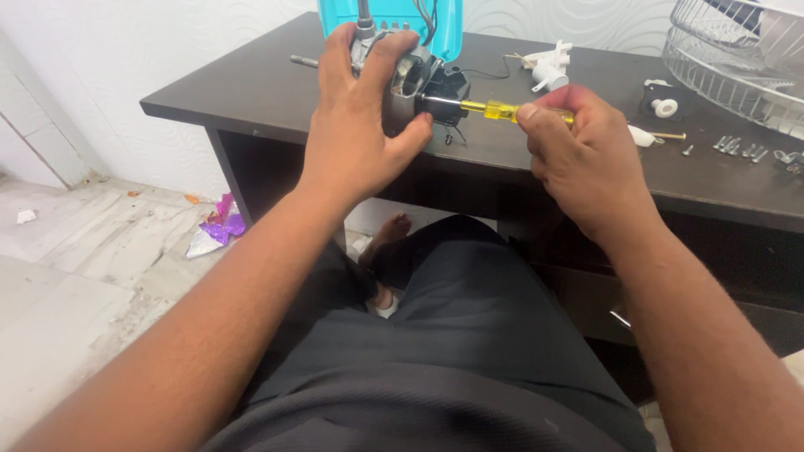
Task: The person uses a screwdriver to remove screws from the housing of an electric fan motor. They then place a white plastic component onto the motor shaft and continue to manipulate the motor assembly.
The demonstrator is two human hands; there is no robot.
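Left hand [356, 125] grip wrapped around fan motor [410, 84] at the dark worktop [251, 92] edge. Right hand [578, 159] grip closed on yellow-handled screwdriver [498, 110], tip into the motor. Loose screws [737, 148] and wire fan guard [737, 59] at right.

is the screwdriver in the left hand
No, the right hand grips the yellow-handled screwdriver, while the left hand clasps the fan motor on the dark table.

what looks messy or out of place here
Loose screws lie scattered on the desk near a wire fan guard. On the floor, crumpled purple foil and small scraps lie beside the desk. Nothing looks spilled.
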